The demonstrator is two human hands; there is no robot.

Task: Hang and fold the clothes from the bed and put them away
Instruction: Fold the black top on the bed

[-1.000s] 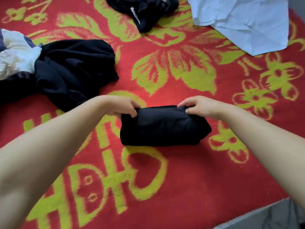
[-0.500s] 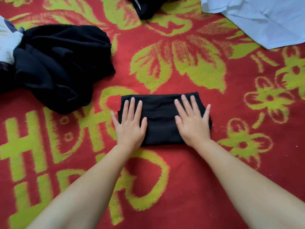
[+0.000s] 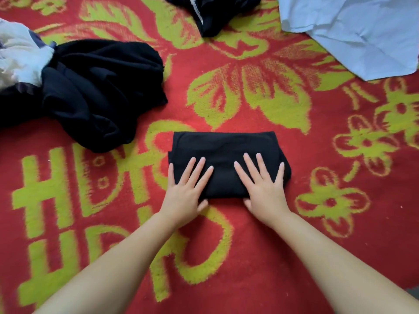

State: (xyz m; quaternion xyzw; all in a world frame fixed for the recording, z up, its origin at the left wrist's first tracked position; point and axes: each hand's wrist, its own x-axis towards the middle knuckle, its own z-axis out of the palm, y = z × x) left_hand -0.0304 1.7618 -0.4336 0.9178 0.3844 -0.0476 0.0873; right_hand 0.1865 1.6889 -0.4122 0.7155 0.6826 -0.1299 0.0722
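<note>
While the folded black fabric rectangle (image 3: 223, 155) sits mid-bed on the red blanket with yellow-green flowers (image 3: 272, 257), left hand (image 3: 184, 191) and right hand (image 3: 264, 189) lie flat on its near half, fingers spread. Crumpled black garment (image 3: 97, 91) sits toward the left edge, pale blue shirt (image 3: 353, 30) in the far right corner.
</note>
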